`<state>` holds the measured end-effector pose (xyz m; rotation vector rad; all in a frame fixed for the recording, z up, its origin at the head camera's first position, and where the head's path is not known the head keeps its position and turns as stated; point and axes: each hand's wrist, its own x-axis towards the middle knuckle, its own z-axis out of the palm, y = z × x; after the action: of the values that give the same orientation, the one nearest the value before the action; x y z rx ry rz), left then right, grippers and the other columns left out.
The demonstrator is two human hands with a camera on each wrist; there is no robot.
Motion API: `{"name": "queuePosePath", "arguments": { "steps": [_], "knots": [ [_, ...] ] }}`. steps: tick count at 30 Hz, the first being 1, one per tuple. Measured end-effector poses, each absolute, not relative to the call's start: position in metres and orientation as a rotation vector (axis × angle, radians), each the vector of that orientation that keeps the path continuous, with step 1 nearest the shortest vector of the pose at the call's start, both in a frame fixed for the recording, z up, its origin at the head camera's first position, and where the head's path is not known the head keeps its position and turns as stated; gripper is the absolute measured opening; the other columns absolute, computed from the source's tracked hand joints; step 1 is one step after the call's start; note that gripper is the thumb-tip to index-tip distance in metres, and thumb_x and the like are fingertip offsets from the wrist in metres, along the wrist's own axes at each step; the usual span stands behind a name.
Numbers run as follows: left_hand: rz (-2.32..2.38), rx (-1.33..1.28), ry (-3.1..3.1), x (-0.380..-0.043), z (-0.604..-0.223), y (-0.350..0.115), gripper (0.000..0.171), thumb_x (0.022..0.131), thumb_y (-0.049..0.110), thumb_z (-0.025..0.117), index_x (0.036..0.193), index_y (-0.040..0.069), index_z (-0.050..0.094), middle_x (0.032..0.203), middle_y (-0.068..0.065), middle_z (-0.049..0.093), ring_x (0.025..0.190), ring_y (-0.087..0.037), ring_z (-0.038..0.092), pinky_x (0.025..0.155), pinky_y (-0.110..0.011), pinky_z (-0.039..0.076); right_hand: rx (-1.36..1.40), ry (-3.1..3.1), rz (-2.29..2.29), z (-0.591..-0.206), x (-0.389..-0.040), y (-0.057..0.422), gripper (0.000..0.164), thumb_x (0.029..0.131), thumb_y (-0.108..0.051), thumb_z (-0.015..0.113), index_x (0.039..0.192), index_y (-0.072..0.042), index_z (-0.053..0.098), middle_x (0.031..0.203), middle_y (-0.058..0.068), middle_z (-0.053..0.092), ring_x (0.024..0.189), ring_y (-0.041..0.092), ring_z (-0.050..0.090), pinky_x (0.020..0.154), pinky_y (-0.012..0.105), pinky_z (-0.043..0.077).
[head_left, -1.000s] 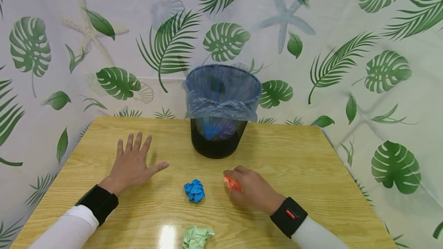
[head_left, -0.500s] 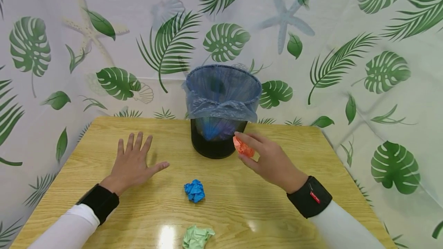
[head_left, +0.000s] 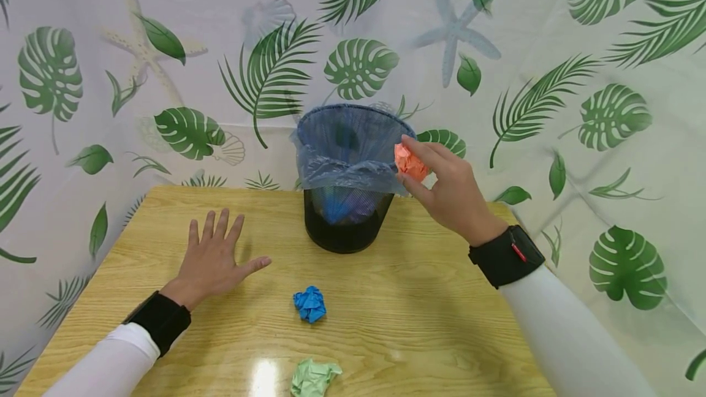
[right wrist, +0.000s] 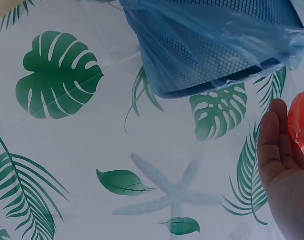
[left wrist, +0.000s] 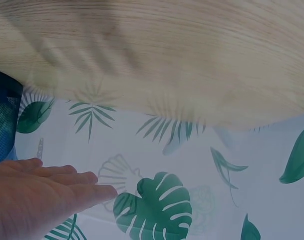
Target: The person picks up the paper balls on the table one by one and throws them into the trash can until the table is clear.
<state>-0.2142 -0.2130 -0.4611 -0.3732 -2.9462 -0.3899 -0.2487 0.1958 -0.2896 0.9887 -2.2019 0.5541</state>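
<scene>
My right hand (head_left: 449, 185) grips a crumpled orange paper ball (head_left: 409, 164) between thumb and fingers, at the right side of the bin's rim. In the right wrist view, the orange paper ball (right wrist: 301, 120) shows partly at the right edge beside the fingers. The black mesh trash bin (head_left: 342, 234) carries a blue plastic liner (head_left: 344, 173), with blue and purple shapes visible through its mesh. Spread out with straight fingers, my left hand (head_left: 212, 262) is over the table's left part. A crumpled blue paper ball (head_left: 310, 304) and a light green one (head_left: 314, 378) lie on the table.
The wooden table (head_left: 248, 329) ends at the back against a hanging leaf-print cloth (head_left: 353, 5), which also covers both sides. The bin stands upright near the table's back edge.
My right hand has lifted the orange paper ball off the table and carried it up and away to the height of the bin's rim. The left hand has stayed almost still.
</scene>
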Motion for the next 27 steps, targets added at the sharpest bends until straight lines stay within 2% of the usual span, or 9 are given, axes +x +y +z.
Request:
{"name": "queuePosePath", "arguments": {
  "steps": [6,13,16,19,23,26,27],
  "knots": [
    [-0.386,-0.370,-2.946,-0.215,-0.461,-0.213,0.109,0.090,0.078,0.054,0.161,0.000,0.027,0.164,-0.033,0.018,0.151,-0.055,0.011,0.118,-0.073,0.000,0.916,-2.291,0.535,-0.282,-0.271,0.190,0.067,0.091,-0.010,0.079,0.151,-0.001,0.049,0.130,0.024,0.063,0.114,0.037,0.063,0.083,0.048,0.056],
    [-0.394,-0.363,-2.947,-0.215,-0.462,-0.213,0.110,0.089,0.079,0.053,0.161,0.000,0.027,0.164,-0.033,0.017,0.151,-0.055,0.010,0.118,-0.073,0.000,0.839,-2.436,0.592,-0.276,-0.290,0.179,0.067,0.098,-0.012,0.072,0.157,-0.003,0.041,0.136,0.024,0.058,0.120,0.037,0.058,0.086,0.046,0.053],
    [-0.395,-0.359,-2.942,-0.216,-0.463,-0.213,0.110,0.089,0.079,0.053,0.161,0.000,0.027,0.164,-0.033,0.018,0.151,-0.055,0.011,0.118,-0.073,0.000,0.797,-2.539,0.611,-0.273,-0.297,0.173,0.068,0.101,-0.016,0.068,0.159,-0.003,0.036,0.141,0.025,0.054,0.128,0.039,0.053,0.096,0.048,0.051],
    [-0.408,-0.359,-2.940,-0.216,-0.463,-0.212,0.110,0.089,0.079,0.054,0.161,0.000,0.027,0.164,-0.033,0.018,0.151,-0.055,0.011,0.118,-0.072,-0.001,0.753,-2.651,0.603,-0.271,-0.305,0.168,0.070,0.103,-0.021,0.066,0.160,-0.003,0.032,0.152,0.024,0.047,0.141,0.040,0.043,0.111,0.051,0.043],
    [-0.413,-0.355,-2.940,-0.216,-0.463,-0.212,0.110,0.089,0.079,0.054,0.161,0.001,0.027,0.164,-0.032,0.018,0.152,-0.055,0.010,0.118,-0.072,-0.002,0.707,-2.779,0.569,-0.271,-0.315,0.162,0.070,0.104,-0.025,0.064,0.161,-0.003,0.029,0.159,0.022,0.040,0.146,0.041,0.037,0.118,0.053,0.034],
    [-0.396,-0.349,-2.944,-0.216,-0.463,-0.212,0.111,0.089,0.080,0.054,0.162,0.001,0.027,0.165,-0.032,0.018,0.152,-0.054,0.010,0.118,-0.072,-0.001,0.683,-2.837,0.554,-0.274,-0.321,0.159,0.069,0.105,-0.026,0.061,0.161,-0.002,0.029,0.151,0.024,0.048,0.138,0.041,0.046,0.113,0.053,0.040],
    [-0.394,-0.348,-2.946,-0.216,-0.463,-0.212,0.111,0.089,0.079,0.054,0.162,0.001,0.027,0.165,-0.032,0.018,0.152,-0.054,0.010,0.118,-0.072,-0.002,0.677,-2.850,0.559,-0.275,-0.322,0.159,0.069,0.106,-0.026,0.060,0.161,-0.002,0.028,0.144,0.025,0.054,0.130,0.042,0.053,0.109,0.052,0.044]
  ]
}}
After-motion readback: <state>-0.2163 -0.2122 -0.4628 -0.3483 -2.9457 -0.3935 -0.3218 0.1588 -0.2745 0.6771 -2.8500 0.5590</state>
